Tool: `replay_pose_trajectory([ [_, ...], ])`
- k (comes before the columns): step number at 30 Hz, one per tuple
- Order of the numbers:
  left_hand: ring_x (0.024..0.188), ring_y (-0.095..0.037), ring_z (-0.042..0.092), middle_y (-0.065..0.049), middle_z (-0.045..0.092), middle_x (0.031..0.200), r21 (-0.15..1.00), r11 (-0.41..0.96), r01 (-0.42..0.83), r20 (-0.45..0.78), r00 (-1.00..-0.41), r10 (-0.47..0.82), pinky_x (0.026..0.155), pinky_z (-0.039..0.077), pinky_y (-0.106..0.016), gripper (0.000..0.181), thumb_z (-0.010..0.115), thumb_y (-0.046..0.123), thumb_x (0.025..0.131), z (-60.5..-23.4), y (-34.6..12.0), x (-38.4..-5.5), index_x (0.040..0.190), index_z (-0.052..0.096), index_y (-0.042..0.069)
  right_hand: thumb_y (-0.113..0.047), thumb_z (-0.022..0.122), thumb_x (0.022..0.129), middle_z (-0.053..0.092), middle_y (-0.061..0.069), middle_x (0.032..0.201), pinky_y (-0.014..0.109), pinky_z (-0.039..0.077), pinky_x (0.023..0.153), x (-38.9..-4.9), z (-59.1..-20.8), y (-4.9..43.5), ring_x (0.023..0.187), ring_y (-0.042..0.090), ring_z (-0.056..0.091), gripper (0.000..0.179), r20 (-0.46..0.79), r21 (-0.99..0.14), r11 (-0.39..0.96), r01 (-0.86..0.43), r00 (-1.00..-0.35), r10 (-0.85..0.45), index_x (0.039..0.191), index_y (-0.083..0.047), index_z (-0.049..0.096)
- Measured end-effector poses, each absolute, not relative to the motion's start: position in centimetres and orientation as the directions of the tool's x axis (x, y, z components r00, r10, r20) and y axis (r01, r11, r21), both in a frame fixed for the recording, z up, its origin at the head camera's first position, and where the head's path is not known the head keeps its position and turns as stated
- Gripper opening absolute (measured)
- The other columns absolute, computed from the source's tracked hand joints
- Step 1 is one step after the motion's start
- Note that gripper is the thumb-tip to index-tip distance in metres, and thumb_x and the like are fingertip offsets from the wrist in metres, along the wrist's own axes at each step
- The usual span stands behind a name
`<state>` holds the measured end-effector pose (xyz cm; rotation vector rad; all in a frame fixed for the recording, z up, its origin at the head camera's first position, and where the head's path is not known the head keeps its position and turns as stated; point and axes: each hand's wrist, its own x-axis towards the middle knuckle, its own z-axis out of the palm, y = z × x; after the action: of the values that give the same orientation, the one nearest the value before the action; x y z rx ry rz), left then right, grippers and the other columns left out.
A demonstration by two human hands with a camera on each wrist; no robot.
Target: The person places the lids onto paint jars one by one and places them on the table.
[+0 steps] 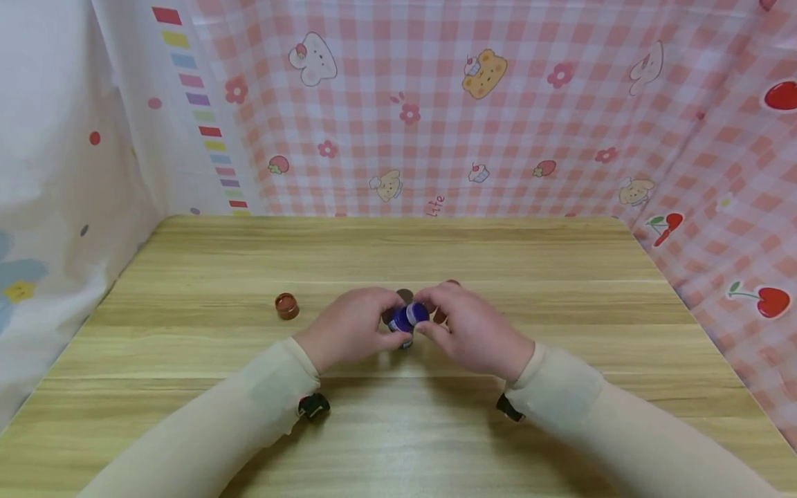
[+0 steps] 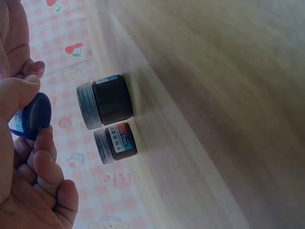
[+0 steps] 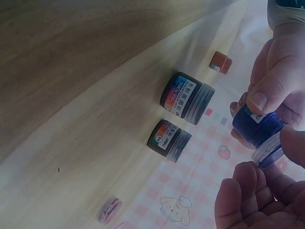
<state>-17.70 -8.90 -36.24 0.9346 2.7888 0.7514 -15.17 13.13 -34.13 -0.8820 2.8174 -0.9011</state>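
Observation:
My left hand [image 1: 351,325] grips a small blue paint jar [image 3: 252,125] by its sides, raised above the table and tilted. Between the thumb and fingers of my right hand [image 1: 470,328] is the jar's round lid [image 3: 268,150], blue with a clear rim. That lid sits at a slant by the jar's mouth, overlapping it in the right wrist view. Beneath the hands, two dark paint jars stand upright with clear-rimmed lids: a larger one [image 2: 113,99] and a smaller one [image 2: 122,141]. The head view shows them mostly covered by the hands.
To the left on the wooden table [image 1: 205,346] stands an orange-brown jar [image 1: 287,306]. A flat, clear-rimmed lid [image 3: 110,210] lies on the table to the right of the dark jars. Patterned cloth [image 1: 436,124] hangs behind the table and along both sides.

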Motion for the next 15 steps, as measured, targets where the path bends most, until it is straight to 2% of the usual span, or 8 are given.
replay_pose_trajectory([
  [15, 0.078, -0.010, 0.057, 0.007, 0.066, 0.089, 0.455, 0.700, 0.551, 0.063, -0.804, 0.592, 0.073, 0.049, -0.030, 0.027, 0.082, 0.035, 0.091, -36.63, -8.68, -17.54, 0.106, 0.071, 0.015, -0.017, 0.073, 0.100, 0.069, 0.002, 0.112, 0.029, 0.056, 0.082, -15.02, -34.90, 12.68, 0.093, 0.013, 0.064, 0.029, 0.105, -0.561, 0.664, -0.494, -0.839, -0.535, 0.126, -0.007, 0.067],
])
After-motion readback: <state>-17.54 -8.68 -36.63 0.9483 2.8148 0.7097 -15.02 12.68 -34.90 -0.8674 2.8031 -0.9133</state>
